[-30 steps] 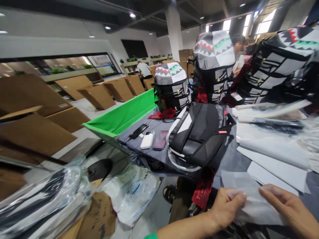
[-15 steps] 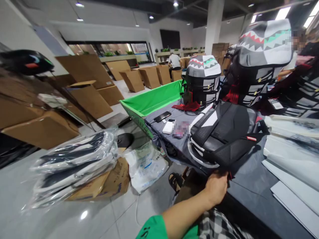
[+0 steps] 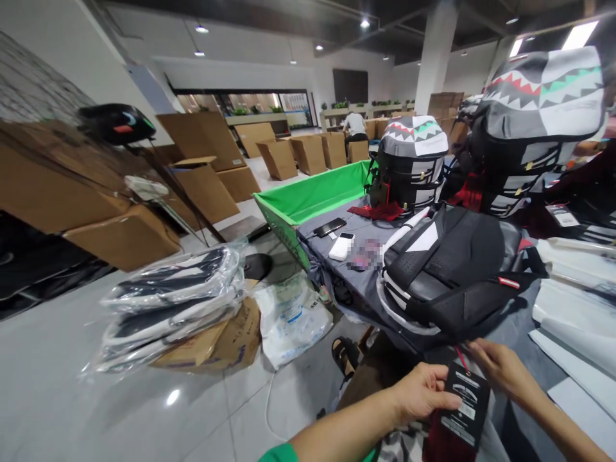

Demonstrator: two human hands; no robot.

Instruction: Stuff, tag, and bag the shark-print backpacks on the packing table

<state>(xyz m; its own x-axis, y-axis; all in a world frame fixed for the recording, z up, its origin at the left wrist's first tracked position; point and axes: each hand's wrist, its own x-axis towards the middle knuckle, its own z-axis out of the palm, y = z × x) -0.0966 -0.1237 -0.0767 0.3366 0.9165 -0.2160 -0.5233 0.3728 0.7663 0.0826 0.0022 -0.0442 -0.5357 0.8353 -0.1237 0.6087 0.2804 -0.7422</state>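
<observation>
A black and grey backpack (image 3: 457,256) lies on the grey-covered table, its straps facing up. Just in front of it, my left hand (image 3: 423,393) pinches a black hang tag (image 3: 462,407) with white print between thumb and fingers. A thin red cord (image 3: 462,360) runs up from the tag toward the backpack's lower edge. Dark red fabric (image 3: 440,443) hangs below the tag. My right hand (image 3: 503,369) is beside the cord at the backpack's near edge, its fingers closed; what they grip is hidden.
White plastic bags (image 3: 572,301) lie to the right. Stacked backpacks (image 3: 534,141) stand behind. A phone (image 3: 330,226) and a white power bank (image 3: 341,247) lie on the left of the table. Wrapped backpacks (image 3: 178,295) rest on a carton (image 3: 216,340) on the floor.
My left hand has moved from the table edge under the backpack toward the right and down, and now holds the hang tag. My right hand has come into view. The view has turned slightly left.
</observation>
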